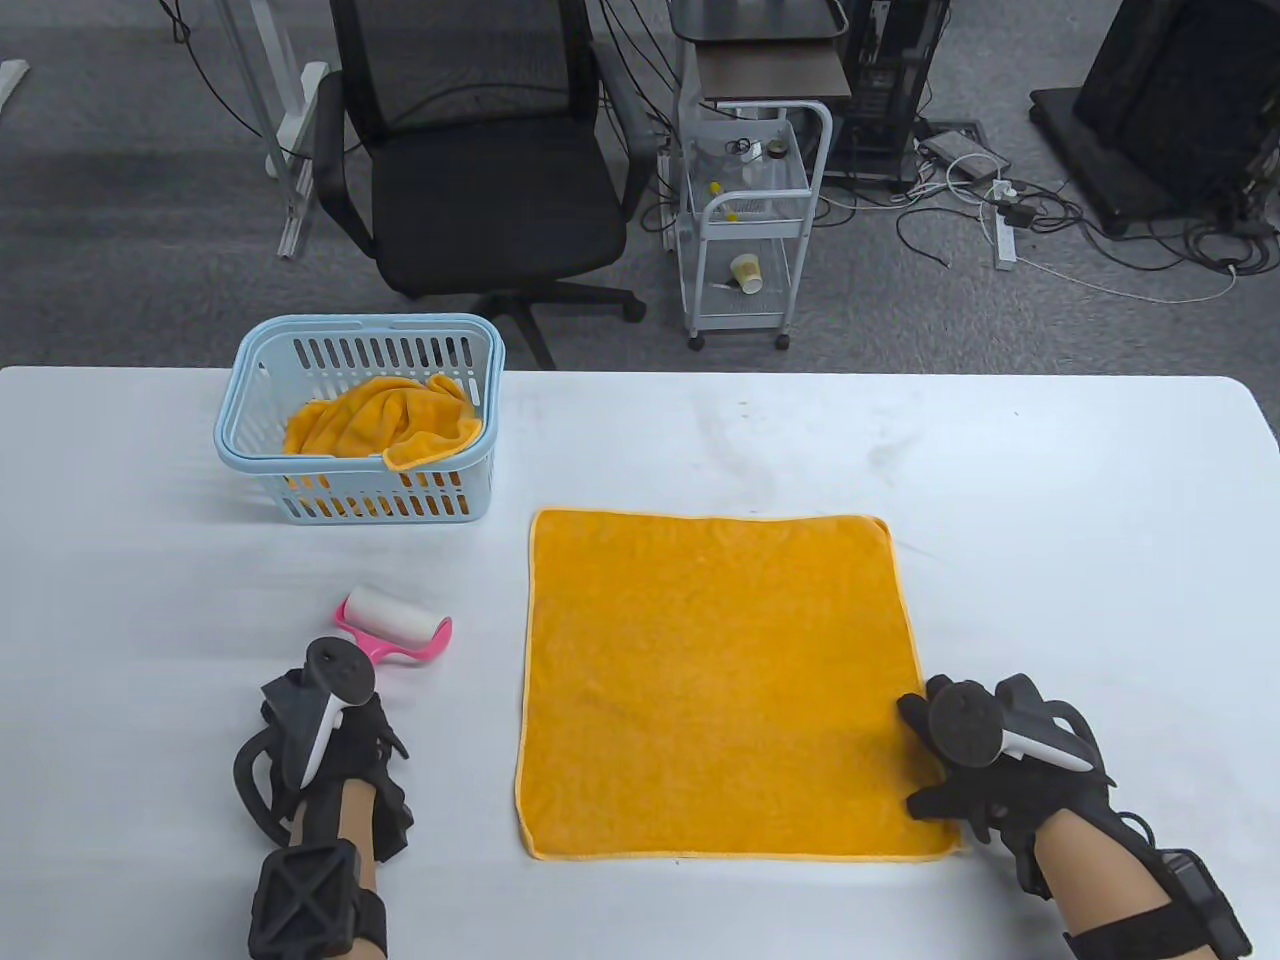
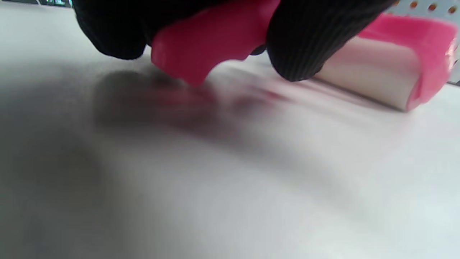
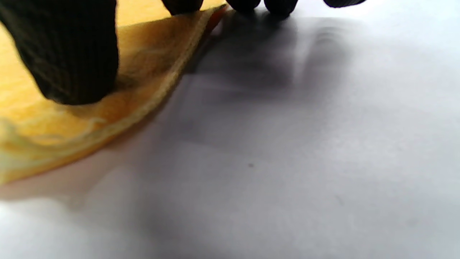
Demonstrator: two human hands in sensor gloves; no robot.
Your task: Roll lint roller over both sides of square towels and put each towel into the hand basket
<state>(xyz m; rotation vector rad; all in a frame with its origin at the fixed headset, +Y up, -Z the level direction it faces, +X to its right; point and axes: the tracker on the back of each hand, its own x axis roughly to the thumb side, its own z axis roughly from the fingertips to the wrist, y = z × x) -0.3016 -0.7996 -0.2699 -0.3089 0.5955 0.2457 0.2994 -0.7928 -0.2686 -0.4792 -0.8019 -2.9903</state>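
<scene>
On the white table (image 1: 1000, 470) no writing is readable anywhere. Your left hand (image 1: 330, 740) grips the pink handle of the lint roller (image 1: 395, 625), its white roll lying on the table near the blue hand basket (image 1: 300, 350). Your right hand (image 1: 985, 765) presses the spread orange towel (image 1: 710, 680) at its near right corner, thumb on the cloth; a second orange towel (image 1: 385, 420) lies crumpled in the basket.

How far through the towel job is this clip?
Done: one orange towel lies crumpled in the basket. In hand: a flat towel lies spread on the table, the right hand resting on its corner, the left hand gripping the lint roller. Left: rolling it, as far as visible, then basketing it.
</scene>
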